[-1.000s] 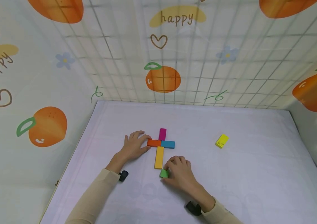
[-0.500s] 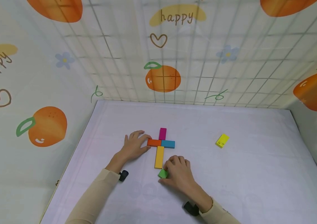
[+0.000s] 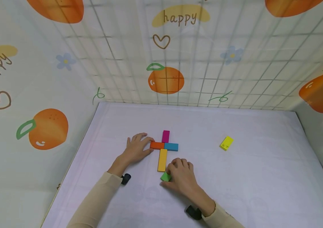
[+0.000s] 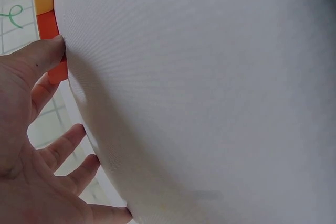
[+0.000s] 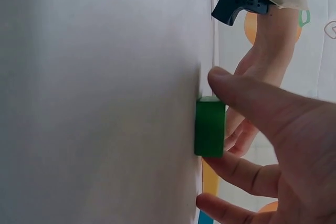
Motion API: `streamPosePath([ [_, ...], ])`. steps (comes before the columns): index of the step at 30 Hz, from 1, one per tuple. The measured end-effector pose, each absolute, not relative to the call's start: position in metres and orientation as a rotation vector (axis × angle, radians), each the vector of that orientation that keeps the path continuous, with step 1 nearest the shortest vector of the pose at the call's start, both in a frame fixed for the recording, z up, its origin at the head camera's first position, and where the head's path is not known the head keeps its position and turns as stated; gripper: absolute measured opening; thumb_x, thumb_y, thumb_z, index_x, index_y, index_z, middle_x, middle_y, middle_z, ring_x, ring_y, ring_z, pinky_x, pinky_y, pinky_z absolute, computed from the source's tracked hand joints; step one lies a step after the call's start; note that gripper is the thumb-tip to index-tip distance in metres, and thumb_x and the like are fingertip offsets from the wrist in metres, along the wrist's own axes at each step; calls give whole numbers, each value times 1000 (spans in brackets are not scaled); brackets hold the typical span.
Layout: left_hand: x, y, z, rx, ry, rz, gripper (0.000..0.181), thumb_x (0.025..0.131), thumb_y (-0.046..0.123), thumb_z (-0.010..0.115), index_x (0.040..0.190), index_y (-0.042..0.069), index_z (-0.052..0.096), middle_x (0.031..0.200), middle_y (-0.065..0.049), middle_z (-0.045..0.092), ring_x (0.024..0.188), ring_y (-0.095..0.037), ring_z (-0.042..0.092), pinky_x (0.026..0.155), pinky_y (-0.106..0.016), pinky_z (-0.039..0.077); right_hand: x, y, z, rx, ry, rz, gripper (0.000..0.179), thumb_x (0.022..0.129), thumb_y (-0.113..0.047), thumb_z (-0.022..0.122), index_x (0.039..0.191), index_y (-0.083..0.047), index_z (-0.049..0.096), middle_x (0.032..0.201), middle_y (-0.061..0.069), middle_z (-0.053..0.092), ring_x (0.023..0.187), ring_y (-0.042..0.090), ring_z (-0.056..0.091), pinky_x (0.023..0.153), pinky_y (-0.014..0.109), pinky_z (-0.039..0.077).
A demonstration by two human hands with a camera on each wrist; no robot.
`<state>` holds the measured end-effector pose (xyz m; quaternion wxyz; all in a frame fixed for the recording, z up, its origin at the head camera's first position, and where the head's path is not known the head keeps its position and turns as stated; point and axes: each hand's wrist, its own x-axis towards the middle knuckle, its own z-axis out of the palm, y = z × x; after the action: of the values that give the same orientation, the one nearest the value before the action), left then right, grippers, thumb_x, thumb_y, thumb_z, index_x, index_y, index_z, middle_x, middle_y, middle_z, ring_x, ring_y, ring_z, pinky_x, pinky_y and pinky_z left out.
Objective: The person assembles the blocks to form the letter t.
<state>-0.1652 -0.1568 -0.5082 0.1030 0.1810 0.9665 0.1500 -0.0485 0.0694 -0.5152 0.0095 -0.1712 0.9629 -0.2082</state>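
My left hand (image 3: pixel 135 149) pinches the left end of a flat orange block (image 3: pixel 157 145) between thumb and forefinger; its other fingers spread on the table. A blue block (image 3: pixel 171 147) lies end to end with the orange one. Above their join stands a magenta block (image 3: pixel 165 136), and below it a long amber block (image 3: pixel 162 160) points toward me. My right hand (image 3: pixel 182 177) holds a small green block (image 3: pixel 165 176) between thumb and forefinger, just below the amber block's near end. In the right wrist view, the green block (image 5: pixel 210 128) sits on the table surface, a finger under one end.
A bright yellow block (image 3: pixel 226 143) lies apart on the right of the white table (image 3: pixel 258 177). Printed curtains with oranges (image 3: pixel 166 80) surround the table at the back and sides. Dark wrist cameras (image 3: pixel 125 179) sit at both cuffs.
My right hand has shifted slightly left, and the green block has turned and slid a little left with it. The left hand and the other blocks have stayed in place.
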Motion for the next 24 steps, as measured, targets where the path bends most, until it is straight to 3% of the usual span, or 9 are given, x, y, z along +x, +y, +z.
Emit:
streamPosePath([
  [24,-166,-158,-513,544,2852,451,41,95,39,69,133,31,58,154,-12,38,142,-35,27,107,-76,13,-51,67,-517,-515,3001,-594,48,68,-63,84,83,-25,59,111,8,55,107,30,47,90,57,41],
])
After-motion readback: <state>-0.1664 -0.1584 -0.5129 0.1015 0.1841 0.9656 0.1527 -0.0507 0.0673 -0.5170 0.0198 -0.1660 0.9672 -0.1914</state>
